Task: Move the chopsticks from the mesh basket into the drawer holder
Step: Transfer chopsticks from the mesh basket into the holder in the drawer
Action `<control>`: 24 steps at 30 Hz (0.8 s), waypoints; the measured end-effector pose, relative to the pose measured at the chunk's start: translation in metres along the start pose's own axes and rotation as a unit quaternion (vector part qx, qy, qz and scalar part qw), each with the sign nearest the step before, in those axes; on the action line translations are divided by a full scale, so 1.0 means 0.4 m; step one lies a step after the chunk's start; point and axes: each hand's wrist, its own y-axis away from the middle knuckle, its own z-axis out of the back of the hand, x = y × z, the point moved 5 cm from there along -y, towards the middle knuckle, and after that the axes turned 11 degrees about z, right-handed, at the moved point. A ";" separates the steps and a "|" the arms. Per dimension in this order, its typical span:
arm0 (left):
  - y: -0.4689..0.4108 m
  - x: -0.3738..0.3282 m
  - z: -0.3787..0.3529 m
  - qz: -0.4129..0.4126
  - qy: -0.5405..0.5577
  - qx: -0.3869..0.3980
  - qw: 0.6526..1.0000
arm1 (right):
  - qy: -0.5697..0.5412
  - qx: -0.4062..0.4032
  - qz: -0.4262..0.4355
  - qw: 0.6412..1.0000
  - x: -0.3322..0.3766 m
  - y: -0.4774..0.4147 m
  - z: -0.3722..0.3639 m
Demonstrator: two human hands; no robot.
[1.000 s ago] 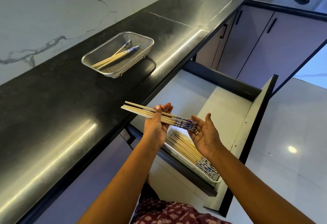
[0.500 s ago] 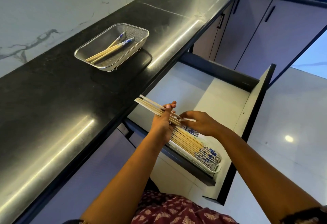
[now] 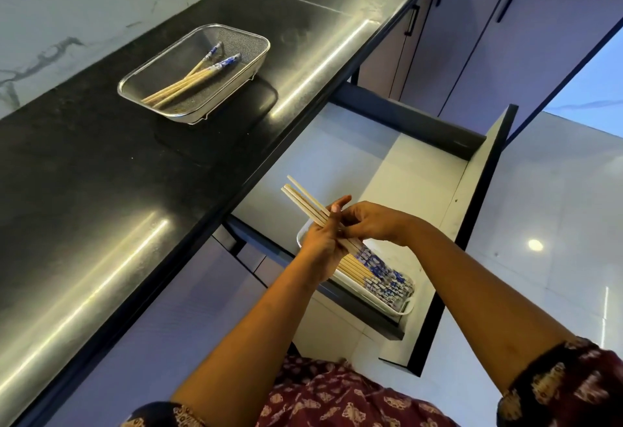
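Note:
A bundle of wooden chopsticks [image 3: 305, 202] with blue patterned ends is gripped in my left hand [image 3: 323, 241], tilted down toward the white drawer holder [image 3: 406, 308]. My right hand [image 3: 371, 222] lies over the same bundle, fingers closed on it just above the holder. The holder sits at the near edge of the open drawer [image 3: 421, 187] and is filled with several chopsticks [image 3: 381, 273]. The mesh basket [image 3: 259, 58] stands on the black counter with a few chopsticks [image 3: 188, 80] left in it.
The black counter [image 3: 101, 190] runs along the left under a marble wall. The drawer's front panel [image 3: 478, 210] juts out to the right. Cabinet doors [image 3: 526, 38] with dark handles stand beyond. A white tiled floor [image 3: 556, 224] lies on the right.
Both hands have carried the bundle down from above the drawer to the holder. My right hand turned from palm-up under the blue ends to a grip on top of the bundle.

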 end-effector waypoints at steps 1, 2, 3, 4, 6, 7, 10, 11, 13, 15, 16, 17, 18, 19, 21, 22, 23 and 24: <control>-0.002 0.004 0.002 0.003 -0.002 -0.003 1.000 | 0.000 0.003 -0.003 1.000 -0.007 -0.003 -0.001; -0.004 0.008 0.004 0.004 -0.005 -0.009 1.000 | 0.000 0.002 -0.005 1.000 -0.015 -0.006 -0.003; -0.009 0.013 0.009 0.008 -0.010 -0.017 1.000 | 0.000 -0.004 -0.008 1.000 -0.025 -0.008 -0.006; -0.013 0.020 0.013 0.019 -0.014 -0.025 0.999 | 0.000 -0.015 -0.011 1.000 -0.037 -0.008 -0.009; -0.022 0.028 0.031 0.043 -0.024 -0.041 0.998 | 0.010 -0.044 -0.019 0.999 -0.063 -0.009 -0.012; -0.027 0.032 0.045 0.050 -0.037 -0.047 0.997 | 0.024 -0.062 -0.024 0.998 -0.078 -0.006 -0.011; -0.043 0.018 0.129 0.031 -0.094 -0.121 0.988 | 0.092 -0.103 -0.057 0.989 -0.134 0.001 -0.002; -0.044 0.006 0.165 0.015 -0.123 -0.159 0.979 | 0.119 -0.113 -0.075 0.984 -0.155 0.004 -0.003; -0.047 -0.019 0.227 -0.013 -0.215 -0.211 0.954 | 0.155 -0.130 -0.114 0.973 -0.200 0.012 -0.009; -0.059 -0.031 0.266 -0.003 -0.317 -0.223 0.922 | 0.183 -0.132 -0.139 0.964 -0.233 0.015 -0.020; -0.064 -0.034 0.276 0.004 -0.366 -0.224 0.903 | 0.200 -0.126 -0.146 0.961 -0.244 0.013 -0.027; -0.067 -0.035 0.281 0.008 -0.413 -0.224 0.883 | 0.216 -0.116 -0.150 0.958 -0.250 0.011 -0.035; -0.069 -0.036 0.283 0.011 -0.457 -0.221 0.861 | 0.230 -0.104 -0.155 0.955 -0.256 0.005 -0.045; -0.071 -0.034 0.281 0.012 -0.498 -0.213 0.841 | 0.244 -0.089 -0.160 0.952 -0.262 -0.001 -0.056; -0.071 -0.027 0.270 0.011 -0.564 -0.189 0.804 | 0.270 -0.062 -0.167 0.946 -0.269 -0.016 -0.081; -0.071 -0.022 0.263 0.008 -0.593 -0.179 0.785 | 0.278 -0.055 -0.169 0.944 -0.271 -0.021 -0.091; -0.073 -0.018 0.258 0.003 -0.619 -0.173 0.766 | 0.283 -0.051 -0.170 0.942 -0.272 -0.027 -0.098; -0.073 -0.016 0.256 -0.001 -0.640 -0.173 0.749 | 0.287 -0.050 -0.168 0.942 -0.272 -0.033 -0.103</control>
